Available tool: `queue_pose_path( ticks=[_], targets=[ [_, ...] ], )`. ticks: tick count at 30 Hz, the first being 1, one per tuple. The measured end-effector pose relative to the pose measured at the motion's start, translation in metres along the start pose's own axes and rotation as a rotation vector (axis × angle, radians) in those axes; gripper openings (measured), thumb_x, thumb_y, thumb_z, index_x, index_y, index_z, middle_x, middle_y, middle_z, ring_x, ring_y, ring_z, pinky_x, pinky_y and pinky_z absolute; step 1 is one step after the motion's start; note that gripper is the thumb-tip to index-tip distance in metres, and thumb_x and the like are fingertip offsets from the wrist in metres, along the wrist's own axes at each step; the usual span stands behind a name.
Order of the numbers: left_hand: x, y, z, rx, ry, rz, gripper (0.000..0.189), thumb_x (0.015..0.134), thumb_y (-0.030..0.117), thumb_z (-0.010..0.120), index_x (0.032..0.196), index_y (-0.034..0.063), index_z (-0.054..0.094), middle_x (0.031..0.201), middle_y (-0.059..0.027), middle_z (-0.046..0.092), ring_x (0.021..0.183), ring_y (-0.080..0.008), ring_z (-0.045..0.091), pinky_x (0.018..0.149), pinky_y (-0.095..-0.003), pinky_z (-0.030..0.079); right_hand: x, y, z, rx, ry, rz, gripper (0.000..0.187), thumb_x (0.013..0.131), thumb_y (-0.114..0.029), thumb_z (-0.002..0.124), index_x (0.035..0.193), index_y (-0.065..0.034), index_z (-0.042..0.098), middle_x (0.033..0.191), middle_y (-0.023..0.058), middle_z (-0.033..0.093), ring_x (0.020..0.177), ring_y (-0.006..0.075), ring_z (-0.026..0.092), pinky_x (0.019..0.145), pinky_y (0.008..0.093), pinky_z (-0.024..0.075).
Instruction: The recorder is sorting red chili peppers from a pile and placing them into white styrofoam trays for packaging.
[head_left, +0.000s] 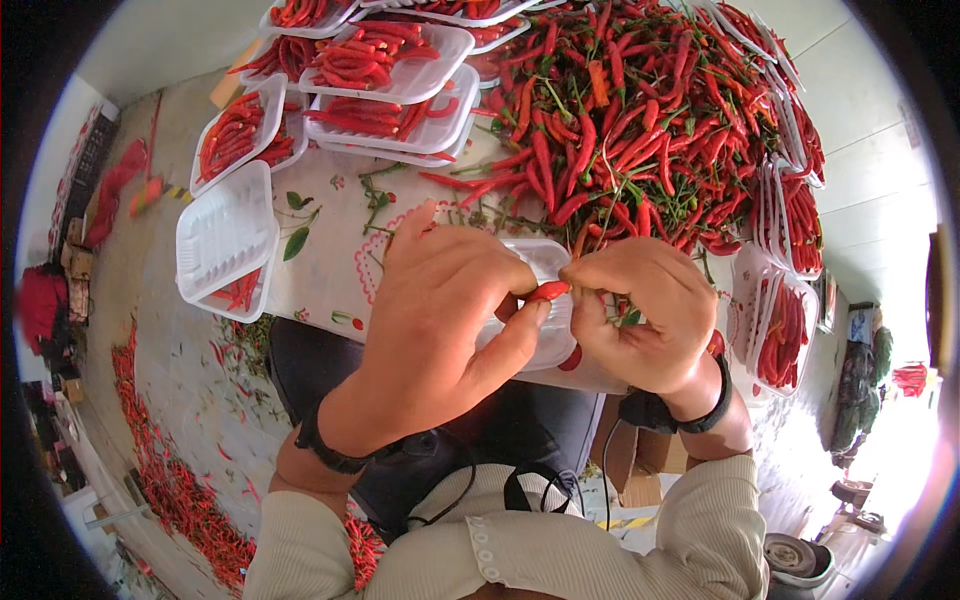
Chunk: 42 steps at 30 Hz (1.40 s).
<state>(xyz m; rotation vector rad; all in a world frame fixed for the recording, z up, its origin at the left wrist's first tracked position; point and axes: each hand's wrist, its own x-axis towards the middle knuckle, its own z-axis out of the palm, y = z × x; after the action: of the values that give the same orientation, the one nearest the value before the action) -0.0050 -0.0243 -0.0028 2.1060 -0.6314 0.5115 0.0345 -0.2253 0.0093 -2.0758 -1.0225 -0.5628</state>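
My left hand (442, 315) holds a red chili pepper (550, 291) between thumb and index finger. The fingertips of my right hand (649, 307) pinch the pepper's right end, where a stem would be; the stem itself is too small to make out. Just below both hands a white plastic tray (553, 341) lies near the table's front edge, partly hidden by my left hand. Beyond it spreads a large heap of red chili peppers (637, 112) with green stems among them.
Filled trays (390, 71) are stacked at the back left, with a white tray (225, 229) on another at the left edge. More filled trays (784, 330) line the right side. Stem scraps and leaves (296, 241) lie on the tablecloth (322, 281). Chili peppers (172, 480) cover part of the floor.
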Motion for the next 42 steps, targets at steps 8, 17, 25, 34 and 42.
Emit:
queue_pose_path(
  ticks=[8,17,25,34,42],
  targets=[
    [-0.002,-0.005,0.001,0.01,0.009,0.022,0.02,0.078,0.008,0.072,0.095,0.0084,0.06,0.08,-0.0026,0.062,0.084,-0.0252,0.06,0.099,-0.049,0.034,0.002,0.005,-0.004,0.122,-0.026,0.032,0.023,0.064,0.005,0.072,0.085,-0.0037,0.068,0.076,0.0091,0.066,0.066,0.0269,0.065,0.06,0.0344,0.0525],
    [-0.002,0.0,-0.004,0.005,-0.055,-0.027,0.015,0.079,0.007,0.069,0.093,0.0066,0.064,0.088,-0.0065,0.066,0.088,-0.0271,0.062,0.105,-0.0509,0.034,-0.001,0.005,-0.001,0.085,-0.043,-0.017,0.022,0.065,-0.001,0.077,0.085,-0.0039,0.069,0.076,0.0093,0.066,0.066,0.0268,0.066,0.059,0.0349,0.0531],
    [-0.005,-0.002,0.005,0.019,-0.037,0.02,0.018,0.079,0.01,0.07,0.094,0.0076,0.062,0.084,-0.0054,0.063,0.089,-0.0272,0.061,0.104,-0.0524,0.033,0.001,0.001,-0.002,0.036,-0.021,-0.047,0.019,0.066,0.0,0.073,0.083,-0.005,0.069,0.071,0.0085,0.064,0.061,0.0265,0.065,0.057,0.035,0.053],
    [-0.003,0.004,0.004,0.01,-0.031,-0.022,0.017,0.079,0.005,0.068,0.096,0.0048,0.063,0.091,-0.0094,0.066,0.089,-0.0288,0.064,0.107,-0.0513,0.034,0.001,0.003,-0.003,0.023,0.018,-0.051,0.019,0.063,0.001,0.069,0.079,-0.0061,0.064,0.069,0.0081,0.061,0.059,0.0273,0.062,0.055,0.0361,0.0509],
    [-0.003,-0.008,-0.01,0.023,0.106,-0.138,0.012,0.083,0.008,0.069,0.094,0.0061,0.064,0.093,-0.0083,0.065,0.09,-0.0295,0.062,0.098,-0.0527,0.039,0.001,0.005,-0.009,0.01,-0.047,0.176,0.019,0.064,0.003,0.065,0.081,-0.0048,0.064,0.07,0.0086,0.058,0.061,0.0277,0.059,0.058,0.0364,0.0482]
  ],
)
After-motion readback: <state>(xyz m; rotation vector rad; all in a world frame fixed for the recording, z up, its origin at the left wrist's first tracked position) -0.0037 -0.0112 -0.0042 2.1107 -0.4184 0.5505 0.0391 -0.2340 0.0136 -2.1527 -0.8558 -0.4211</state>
